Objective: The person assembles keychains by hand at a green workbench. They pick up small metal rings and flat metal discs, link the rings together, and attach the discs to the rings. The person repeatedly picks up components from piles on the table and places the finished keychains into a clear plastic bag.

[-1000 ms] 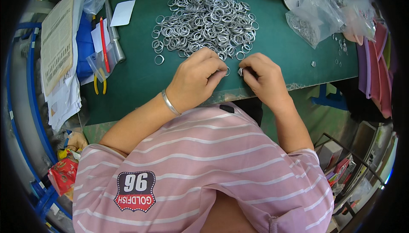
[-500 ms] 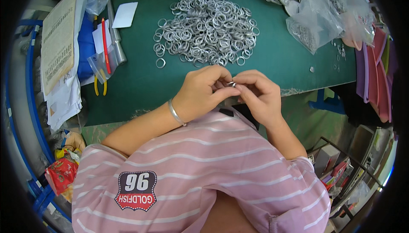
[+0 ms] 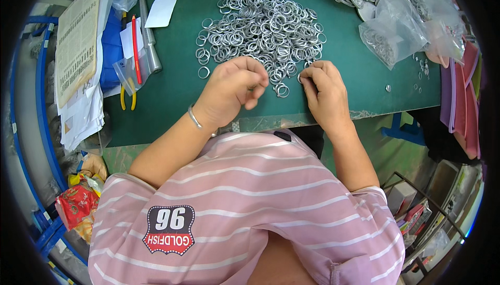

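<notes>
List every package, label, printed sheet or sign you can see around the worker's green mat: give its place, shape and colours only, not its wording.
Printed paper sheet: far left, long, pale with dense dark print.
White blank card: mat's upper left, small rectangle.
Clear plastic bags: upper right, crumpled, holding metal rings.
Small clear zip bag: left edge, under a red pen.
Red snack packet: lower left, crinkled, red and yellow.

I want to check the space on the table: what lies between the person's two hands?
In the head view, a few loose metal rings from the near edge of the ring pile lie on the green mat between the left hand and right hand.
</notes>
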{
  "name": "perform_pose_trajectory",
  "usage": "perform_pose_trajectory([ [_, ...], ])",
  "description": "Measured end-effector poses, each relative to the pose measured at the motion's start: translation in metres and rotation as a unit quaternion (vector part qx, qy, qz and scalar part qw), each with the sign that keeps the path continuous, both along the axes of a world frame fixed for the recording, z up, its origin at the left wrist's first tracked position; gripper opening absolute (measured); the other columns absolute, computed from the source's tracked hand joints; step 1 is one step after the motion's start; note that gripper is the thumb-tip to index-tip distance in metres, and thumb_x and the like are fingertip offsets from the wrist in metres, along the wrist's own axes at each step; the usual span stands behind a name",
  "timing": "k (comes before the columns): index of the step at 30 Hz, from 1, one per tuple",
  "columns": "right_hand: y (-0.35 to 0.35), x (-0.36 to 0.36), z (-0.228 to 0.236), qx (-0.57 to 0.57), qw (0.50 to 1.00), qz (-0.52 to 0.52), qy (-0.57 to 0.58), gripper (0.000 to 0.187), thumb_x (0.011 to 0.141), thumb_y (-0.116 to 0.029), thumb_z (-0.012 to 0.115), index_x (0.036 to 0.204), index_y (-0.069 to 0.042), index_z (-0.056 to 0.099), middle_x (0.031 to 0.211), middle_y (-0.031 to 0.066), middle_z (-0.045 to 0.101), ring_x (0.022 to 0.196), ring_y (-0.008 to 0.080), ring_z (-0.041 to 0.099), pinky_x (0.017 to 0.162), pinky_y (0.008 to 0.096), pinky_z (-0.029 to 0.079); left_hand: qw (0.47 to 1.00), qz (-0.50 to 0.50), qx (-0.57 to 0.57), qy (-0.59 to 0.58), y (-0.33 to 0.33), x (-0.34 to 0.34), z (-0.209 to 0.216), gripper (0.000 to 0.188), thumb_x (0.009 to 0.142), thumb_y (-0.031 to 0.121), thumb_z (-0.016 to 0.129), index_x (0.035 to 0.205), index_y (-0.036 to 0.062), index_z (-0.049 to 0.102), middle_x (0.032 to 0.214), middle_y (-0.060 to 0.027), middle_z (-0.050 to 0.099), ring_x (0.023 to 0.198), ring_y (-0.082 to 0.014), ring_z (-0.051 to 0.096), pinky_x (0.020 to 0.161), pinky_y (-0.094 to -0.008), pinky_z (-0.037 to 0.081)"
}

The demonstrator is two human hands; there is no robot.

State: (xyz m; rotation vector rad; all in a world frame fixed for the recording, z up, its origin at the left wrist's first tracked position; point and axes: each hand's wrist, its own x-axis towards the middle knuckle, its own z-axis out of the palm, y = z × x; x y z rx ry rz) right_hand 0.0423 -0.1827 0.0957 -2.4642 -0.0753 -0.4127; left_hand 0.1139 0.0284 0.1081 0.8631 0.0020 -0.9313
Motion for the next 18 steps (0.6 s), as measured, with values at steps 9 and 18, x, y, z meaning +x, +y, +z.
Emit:
perform_pose_trajectory([
  [9,0.007,-0.008,0.008,-0.024,0.999,0.007,-0.022,0.021,0.073,0.004,0.063,0.092,-0.003,0.060,0.087,0.0105,0.059,0.080,0.0297,0.057,0.071,0.0393,0.047,0.679,-0.012,0.344,-0.648,-0.028,-0.025,-0.014,0.025,0.072,0.006,0.072,0.097,0.0055,0.065,0.078,-0.0105,0.053,0.071,-0.0294,0.057,0.061,-0.0378,0.048],
  [18,0.002,-0.016,0.001,0.067,0.998,0.008,0.014,0.019,0.071,0.007,0.066,0.086,-0.003,0.059,0.086,0.0110,0.062,0.077,0.0266,0.060,0.067,0.0335,0.048,0.912,-0.075,0.285,-0.286,-0.026,-0.019,0.008,0.013,0.085,0.003,0.062,0.097,-0.0001,0.064,0.083,-0.0060,0.067,0.059,-0.0084,0.060,0.050,-0.0211,0.048],
])
